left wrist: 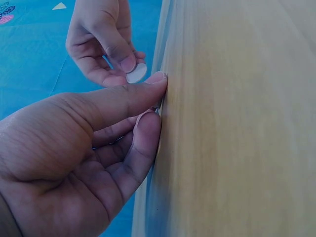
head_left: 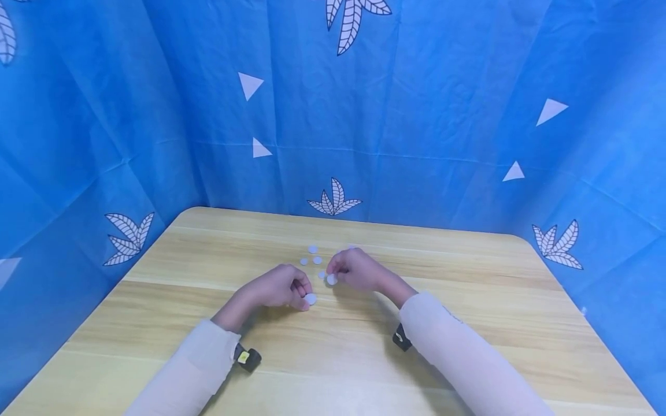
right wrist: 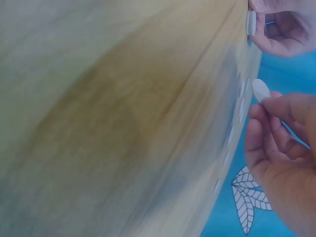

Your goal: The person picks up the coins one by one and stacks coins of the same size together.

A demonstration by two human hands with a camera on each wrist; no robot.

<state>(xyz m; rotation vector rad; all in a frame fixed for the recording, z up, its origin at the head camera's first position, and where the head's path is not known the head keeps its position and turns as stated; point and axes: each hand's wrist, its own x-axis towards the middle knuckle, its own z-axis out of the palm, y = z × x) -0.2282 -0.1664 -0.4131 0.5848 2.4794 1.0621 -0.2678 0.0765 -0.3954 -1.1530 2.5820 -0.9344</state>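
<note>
My right hand point(head_left: 359, 270) is raised over the table and pinches a round white disc point(head_left: 331, 279) between thumb and fingers. That same disc point(right wrist: 261, 90) shows tilted in the right wrist view. Lower and to the left, my left hand point(head_left: 283, 287) has thumb and fingers at the edges of another white disc point(head_left: 310, 299) at the tabletop. Seen side-on in the right wrist view, this white piece point(right wrist: 251, 22) looks like thin layers stacked together. The left hand's own fingers hide it in the left wrist view.
Several white discs of differing sizes lie beyond the hands, among them a larger disc point(head_left: 313, 249) and a smaller disc point(head_left: 304, 262). One is partly behind the right hand. The wooden table point(head_left: 333, 370) ends at a blue patterned curtain point(head_left: 333, 104).
</note>
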